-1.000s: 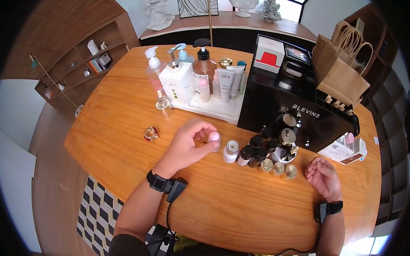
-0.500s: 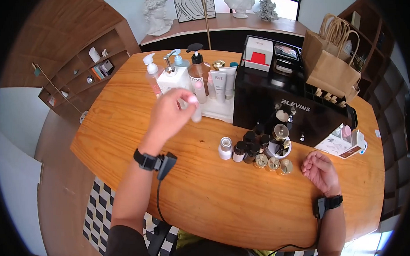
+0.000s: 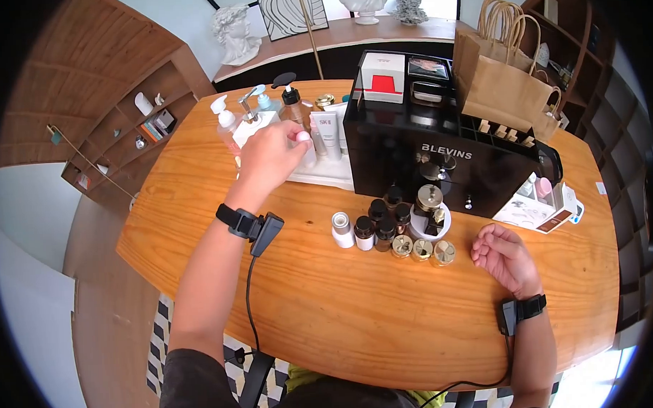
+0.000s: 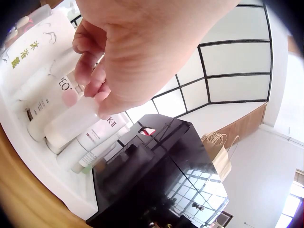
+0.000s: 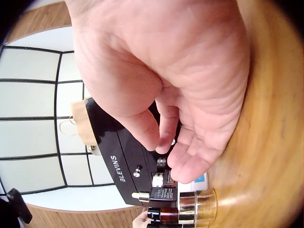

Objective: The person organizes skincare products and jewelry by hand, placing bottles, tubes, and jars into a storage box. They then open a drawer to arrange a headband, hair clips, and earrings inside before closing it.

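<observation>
In the head view my left hand (image 3: 266, 163) is over the front of the white tray (image 3: 324, 178), pinching a small pale bottle with a pink cap (image 3: 303, 137) by its top. The left wrist view shows the fingertips at the upper end of this bottle (image 4: 76, 119), which leans among the bottles and an SK-II tube (image 4: 97, 134). Another pink cap (image 4: 70, 98) peeks out behind it. My right hand (image 3: 507, 259) rests on the table to the right of several gold-lidded jars (image 3: 423, 250), its fingers loosely curled around nothing.
A black BLEVINS cabinet (image 3: 411, 154) stands right of the tray, with paper bags (image 3: 505, 75) on top. Before it are dark-capped bottles (image 3: 364, 233) and a white bottle (image 3: 342, 232). Pump bottles (image 3: 291, 104) line the tray's back. A small white box (image 3: 532, 211) sits at the right.
My left hand has carried the pink-capped bottle from the table beside the white bottle, up and away to the tray. The right hand stays put while the head view has shifted.
</observation>
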`<state>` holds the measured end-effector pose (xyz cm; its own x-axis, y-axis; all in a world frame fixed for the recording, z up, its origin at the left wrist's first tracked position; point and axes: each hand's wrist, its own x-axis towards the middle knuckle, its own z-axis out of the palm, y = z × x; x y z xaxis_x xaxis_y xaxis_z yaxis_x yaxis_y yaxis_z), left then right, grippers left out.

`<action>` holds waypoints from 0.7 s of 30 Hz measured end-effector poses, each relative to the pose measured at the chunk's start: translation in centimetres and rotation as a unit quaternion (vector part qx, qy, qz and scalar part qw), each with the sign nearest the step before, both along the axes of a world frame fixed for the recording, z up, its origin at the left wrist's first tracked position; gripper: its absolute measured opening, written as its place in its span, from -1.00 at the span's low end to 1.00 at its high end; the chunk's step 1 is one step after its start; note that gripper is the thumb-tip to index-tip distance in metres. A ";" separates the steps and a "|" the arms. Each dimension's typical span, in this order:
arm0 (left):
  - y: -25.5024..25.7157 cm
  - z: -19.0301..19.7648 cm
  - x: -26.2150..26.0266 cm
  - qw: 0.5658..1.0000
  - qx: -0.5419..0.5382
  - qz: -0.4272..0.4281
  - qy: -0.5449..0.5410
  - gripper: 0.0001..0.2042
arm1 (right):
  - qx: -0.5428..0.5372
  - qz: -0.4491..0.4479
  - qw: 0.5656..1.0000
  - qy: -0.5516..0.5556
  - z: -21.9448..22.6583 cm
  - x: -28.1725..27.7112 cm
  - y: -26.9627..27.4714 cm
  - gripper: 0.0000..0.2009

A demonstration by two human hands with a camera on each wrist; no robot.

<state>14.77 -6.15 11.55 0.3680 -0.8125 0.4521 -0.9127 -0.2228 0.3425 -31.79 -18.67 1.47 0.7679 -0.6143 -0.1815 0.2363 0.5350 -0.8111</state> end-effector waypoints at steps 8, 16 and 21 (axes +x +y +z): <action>-1.7 -0.5 0.4 0.999 0.022 0.012 -0.035 -0.78 | -0.003 -0.001 1.000 0.004 0.1 0.0 0.1 -0.87; -1.4 0.1 0.1 0.998 0.023 0.006 -0.050 -0.79 | -0.012 -0.017 1.000 0.022 0.2 0.2 0.2 -0.87; -1.8 -0.5 0.4 0.996 0.068 0.029 -0.044 -0.77 | -0.012 -0.014 1.000 0.019 0.3 0.2 0.3 -0.87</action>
